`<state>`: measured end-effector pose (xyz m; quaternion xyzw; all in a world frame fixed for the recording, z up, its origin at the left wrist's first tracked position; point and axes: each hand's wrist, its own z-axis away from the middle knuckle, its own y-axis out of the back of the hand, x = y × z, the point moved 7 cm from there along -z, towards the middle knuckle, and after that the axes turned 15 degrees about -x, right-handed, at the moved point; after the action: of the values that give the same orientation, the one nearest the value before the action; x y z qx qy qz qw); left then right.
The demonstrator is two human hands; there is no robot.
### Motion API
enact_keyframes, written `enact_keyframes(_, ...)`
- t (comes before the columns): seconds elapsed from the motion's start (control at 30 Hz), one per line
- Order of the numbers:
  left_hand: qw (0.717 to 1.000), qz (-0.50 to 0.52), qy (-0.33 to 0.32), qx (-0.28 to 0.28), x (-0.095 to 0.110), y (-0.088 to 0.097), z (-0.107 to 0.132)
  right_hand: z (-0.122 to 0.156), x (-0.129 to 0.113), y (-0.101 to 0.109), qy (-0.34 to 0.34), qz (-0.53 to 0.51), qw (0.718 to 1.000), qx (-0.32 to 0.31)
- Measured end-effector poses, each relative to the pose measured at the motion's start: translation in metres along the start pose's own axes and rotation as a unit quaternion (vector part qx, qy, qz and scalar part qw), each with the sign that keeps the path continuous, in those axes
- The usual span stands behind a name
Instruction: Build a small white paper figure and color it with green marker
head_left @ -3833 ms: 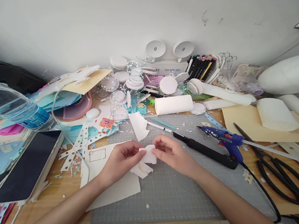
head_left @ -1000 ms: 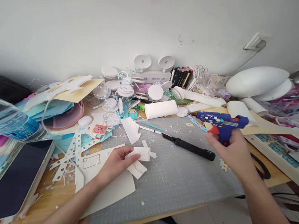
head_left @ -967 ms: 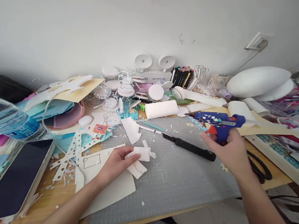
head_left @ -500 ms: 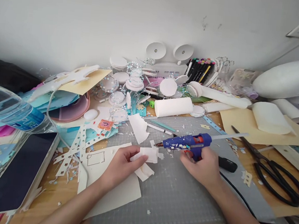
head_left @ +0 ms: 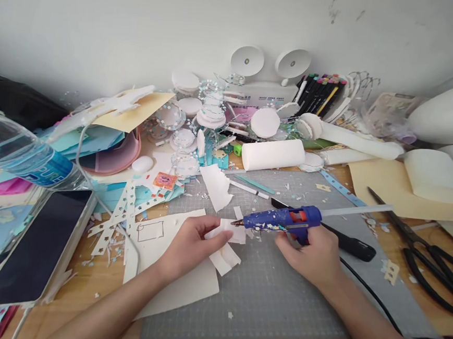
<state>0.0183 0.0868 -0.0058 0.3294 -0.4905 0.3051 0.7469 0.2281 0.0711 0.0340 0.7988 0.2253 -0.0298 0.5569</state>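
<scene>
My left hand [head_left: 189,244] pinches a small folded white foam piece [head_left: 232,232] over the grey cutting mat [head_left: 279,294]. My right hand [head_left: 314,255] grips a blue hot glue gun [head_left: 281,220] by its handle. The gun lies level, and its metal nozzle touches the top edge of the foam piece. A white glue stick pokes out of the back of the gun toward the right. Another white scrap [head_left: 225,258] lies just under the held piece.
A black craft knife [head_left: 346,242] lies behind the gun. Black scissors [head_left: 427,256] lie at the right, a tablet [head_left: 35,251] and water bottle [head_left: 23,156] at the left. Foam rolls, markers [head_left: 321,91] and paper scraps crowd the back. The gun's black cord [head_left: 373,298] trails right.
My right hand took the glue gun from the right side of the mat and brought it left until its nozzle met the foam piece. My left hand kept hold of the piece.
</scene>
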Motion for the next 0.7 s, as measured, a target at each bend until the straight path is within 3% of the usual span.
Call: enact_keyframes(0.7,1.000,-0.004,0.002,-0.011,0.0000,-0.0009,-0.0002,0.0002,0.0000,-0.0025,0.010,0.009,1.000,-0.015)
